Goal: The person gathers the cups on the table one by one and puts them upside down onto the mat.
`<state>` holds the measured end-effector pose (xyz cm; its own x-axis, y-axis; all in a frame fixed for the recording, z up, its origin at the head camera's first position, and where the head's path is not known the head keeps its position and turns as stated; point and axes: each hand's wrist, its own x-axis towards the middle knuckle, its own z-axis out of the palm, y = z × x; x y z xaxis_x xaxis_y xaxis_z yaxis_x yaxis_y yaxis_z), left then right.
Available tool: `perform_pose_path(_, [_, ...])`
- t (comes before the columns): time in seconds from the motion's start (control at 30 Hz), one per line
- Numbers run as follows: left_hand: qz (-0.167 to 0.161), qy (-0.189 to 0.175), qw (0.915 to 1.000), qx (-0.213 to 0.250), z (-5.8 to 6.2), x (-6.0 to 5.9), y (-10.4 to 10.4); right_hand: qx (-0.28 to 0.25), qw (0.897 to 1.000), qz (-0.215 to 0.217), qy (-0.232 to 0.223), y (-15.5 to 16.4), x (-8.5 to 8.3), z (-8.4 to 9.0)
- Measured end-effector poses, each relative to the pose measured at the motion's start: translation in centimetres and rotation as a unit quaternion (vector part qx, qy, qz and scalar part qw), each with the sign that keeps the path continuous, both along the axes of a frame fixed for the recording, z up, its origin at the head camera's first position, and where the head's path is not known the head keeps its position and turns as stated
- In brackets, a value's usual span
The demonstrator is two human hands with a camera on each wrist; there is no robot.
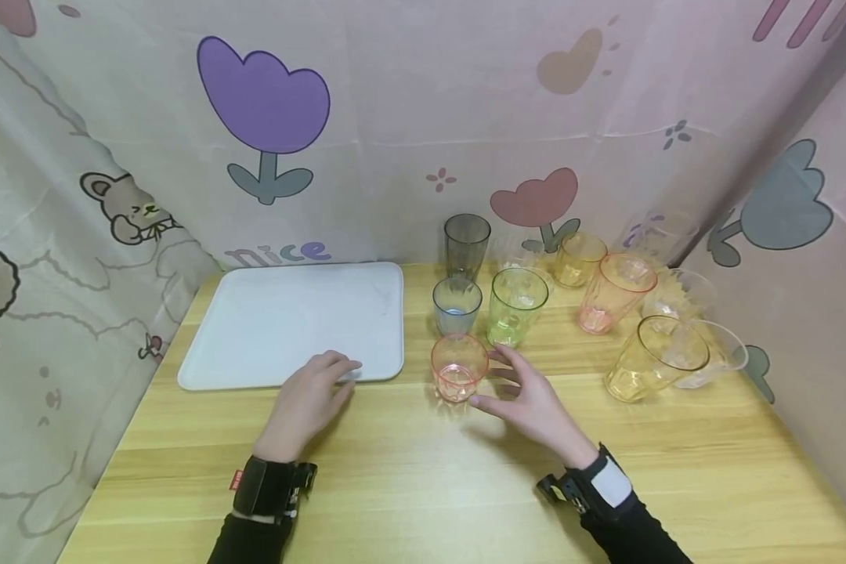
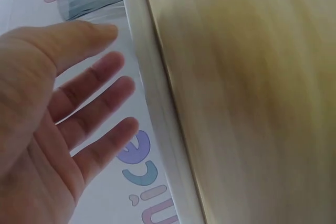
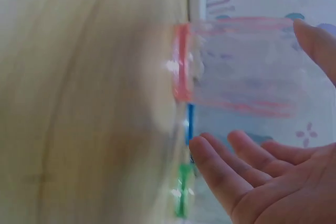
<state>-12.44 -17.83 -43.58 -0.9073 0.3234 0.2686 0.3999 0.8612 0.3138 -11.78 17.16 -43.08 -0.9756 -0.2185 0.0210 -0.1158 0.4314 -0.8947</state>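
A clear pink-tinted glass (image 1: 459,377) stands upright on the table, just left of my right hand (image 1: 532,407). That hand's fingers are spread beside it; in the right wrist view the thumb is close to the rim of the pink glass (image 3: 236,66), and whether it touches cannot be told. My left hand (image 1: 312,399) is over the front edge of a white tray (image 1: 289,313), its fingers relaxed and holding nothing. Behind the pink glass stand a blue glass (image 1: 457,309), a green glass (image 1: 516,309) and a tall grey glass (image 1: 467,243).
On the right stand a tall pink glass (image 1: 615,296), a large yellow glass (image 1: 652,364), a small yellow glass (image 1: 578,262) and several clear ones, including a clear mug (image 1: 719,352). A printed curtain (image 1: 395,117) hangs behind the wooden table (image 1: 409,478).
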Motion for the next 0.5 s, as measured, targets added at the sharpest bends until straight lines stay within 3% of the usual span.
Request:
perform_pose_path(0.23, [-0.007,-0.020,0.9998,-0.006,-0.3,-0.8,0.4,-0.019,0.999,0.002,-0.027,-1.7,-1.0,-0.9])
perform_pose_path(0.5, [0.003,-0.040,0.9992,-0.002,-0.5,-1.0,0.8,-0.047,0.999,0.007,-0.015,-2.8,-1.5,-1.2])
